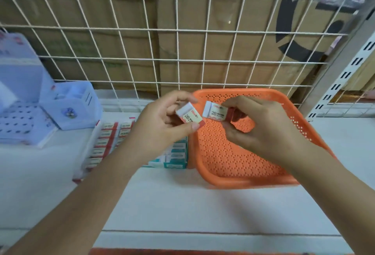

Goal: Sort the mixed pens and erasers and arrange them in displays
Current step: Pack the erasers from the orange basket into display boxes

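Note:
My left hand [162, 125] pinches a white 2B eraser with a red-and-cream sleeve [189, 115] between thumb and fingers. My right hand [261, 131] pinches a second eraser of the same kind [216, 112] above the orange perforated basket [233, 161]. The two erasers are held side by side, a small gap apart. Below my left hand lies a display box of red-sleeved erasers in rows [109, 139], and beside it a teal box of erasers [174, 157], partly hidden by my left wrist.
A pale blue plastic pen display stand [40, 112] sits at the left on the white shelf [182, 208]. A white wire grid [182, 51] with cardboard behind it backs the shelf. A slotted metal upright [341, 84] stands at the right.

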